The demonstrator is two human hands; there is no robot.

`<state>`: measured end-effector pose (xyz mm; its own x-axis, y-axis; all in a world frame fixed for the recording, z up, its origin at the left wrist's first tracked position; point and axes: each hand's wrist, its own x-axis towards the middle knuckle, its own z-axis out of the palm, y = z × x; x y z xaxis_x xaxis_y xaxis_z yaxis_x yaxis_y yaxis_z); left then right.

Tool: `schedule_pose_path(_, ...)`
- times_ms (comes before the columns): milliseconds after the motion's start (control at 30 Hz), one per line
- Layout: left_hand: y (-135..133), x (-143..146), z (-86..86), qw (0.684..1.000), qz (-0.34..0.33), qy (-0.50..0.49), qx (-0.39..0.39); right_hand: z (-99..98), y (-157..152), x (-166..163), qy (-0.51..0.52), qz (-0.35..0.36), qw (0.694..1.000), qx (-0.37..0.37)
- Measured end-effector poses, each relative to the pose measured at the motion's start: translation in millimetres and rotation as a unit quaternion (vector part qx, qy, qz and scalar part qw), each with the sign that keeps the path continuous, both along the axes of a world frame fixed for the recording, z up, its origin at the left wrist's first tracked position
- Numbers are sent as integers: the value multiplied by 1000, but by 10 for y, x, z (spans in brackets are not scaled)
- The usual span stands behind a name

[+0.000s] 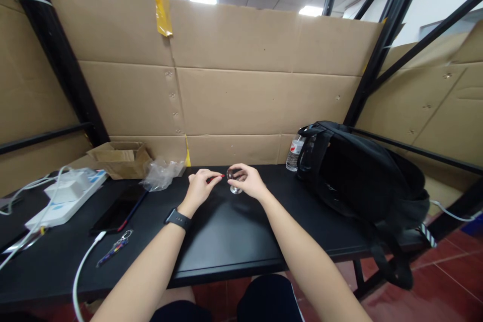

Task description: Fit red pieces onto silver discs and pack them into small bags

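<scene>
Over the black table, my left hand pinches a small red item between thumb and fingertips; it is too small to name. A dark watch is strapped on that wrist. My right hand curls around a small shiny object with a round clear base and a dark rounded upper part. Its fingers cover much of this object, so its exact kind cannot be made out. The red item points toward the object's upper part; I cannot tell whether they touch.
A black backpack lies at the right beside a water bottle. Leftward are a crumpled plastic bag, an open cardboard box, a dark phone or tablet, a keychain and a power strip. Cardboard walls enclose the table.
</scene>
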<state>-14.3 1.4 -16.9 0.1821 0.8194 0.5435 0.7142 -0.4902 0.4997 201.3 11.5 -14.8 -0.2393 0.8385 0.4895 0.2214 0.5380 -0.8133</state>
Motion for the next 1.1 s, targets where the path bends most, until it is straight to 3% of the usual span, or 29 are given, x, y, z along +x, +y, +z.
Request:
schedule_pose_path(200,0,69,-59,1000,-11,17,14,-61,-60,-192,53,35,998,-7)
schedule_pose_path(1100,-80,165,-72,997,13,61,41,-57,-65,-200,75,26,996,-29)
